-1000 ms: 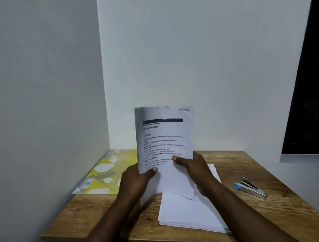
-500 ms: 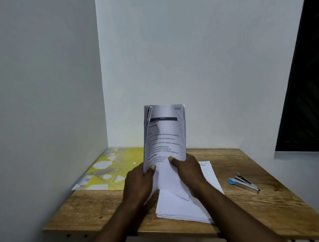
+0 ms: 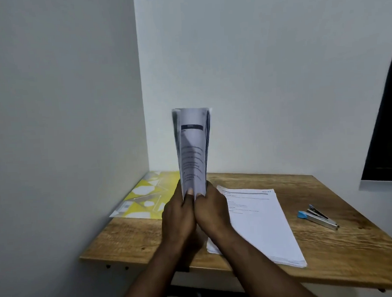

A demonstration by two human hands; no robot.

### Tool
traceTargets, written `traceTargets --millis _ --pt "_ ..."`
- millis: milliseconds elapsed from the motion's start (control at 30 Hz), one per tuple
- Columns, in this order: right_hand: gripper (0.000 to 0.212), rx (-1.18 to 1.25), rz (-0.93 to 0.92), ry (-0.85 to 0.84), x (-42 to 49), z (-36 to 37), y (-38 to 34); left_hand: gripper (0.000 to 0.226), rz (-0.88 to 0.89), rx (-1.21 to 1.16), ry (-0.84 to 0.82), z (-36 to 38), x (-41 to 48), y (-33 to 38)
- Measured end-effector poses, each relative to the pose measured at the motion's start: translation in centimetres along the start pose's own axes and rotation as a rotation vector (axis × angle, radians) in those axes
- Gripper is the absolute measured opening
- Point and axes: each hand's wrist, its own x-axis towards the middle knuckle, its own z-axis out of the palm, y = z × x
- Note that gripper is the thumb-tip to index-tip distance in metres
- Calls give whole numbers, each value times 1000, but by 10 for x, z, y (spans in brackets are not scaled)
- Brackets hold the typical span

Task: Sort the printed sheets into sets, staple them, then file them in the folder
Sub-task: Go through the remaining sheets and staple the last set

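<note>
A small set of printed sheets (image 3: 191, 151) stands upright above the table, its sides curled back so it looks narrow. My left hand (image 3: 178, 216) and my right hand (image 3: 211, 212) pinch its bottom edge side by side, thumbs on the front. A stack of printed sheets (image 3: 261, 224) lies flat on the wooden table (image 3: 136, 239), just right of my hands. The yellow and white patterned folder (image 3: 147, 197) lies flat at the back left, against the wall. At the right of the table rests a stapler (image 3: 317, 216) of metal with a blue end.
White walls close in the table's left and back sides. A dark window (image 3: 388, 125) is at the upper right. The table's front edge runs just below my forearms.
The held sheets have curled inward from a flat, wide page to a narrow bundle, and my two hands have come together at its bottom edge. The view has shifted, showing more of the stack.
</note>
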Motion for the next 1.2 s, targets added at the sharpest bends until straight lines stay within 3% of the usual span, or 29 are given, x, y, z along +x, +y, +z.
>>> traceTargets --millis 200,333,533,633,833,1100,1200 --pt "49 -37 -93 13 -10 23 -12 30 19 -14 33 -28 5 -8" --pt "37 -205 -5 -88 -20 33 8 27 -69 139 -32 -28 -12 -32" --pt "41 -204 -25 -27 -19 37 18 29 -75 91 -7 -25 -11 -39" --pt "32 -233 -15 -69 -22 39 21 28 -83 175 -45 -24 -15 -43" --pt "37 -262 -42 -50 -24 41 30 29 -108 226 -60 -26 -16 -45" --pt "28 -278 -37 -109 -23 36 30 32 -79 338 -54 -29 -19 -45" --pt "37 -253 -41 -78 -23 36 30 28 -56 325 -24 -31 -20 -38"
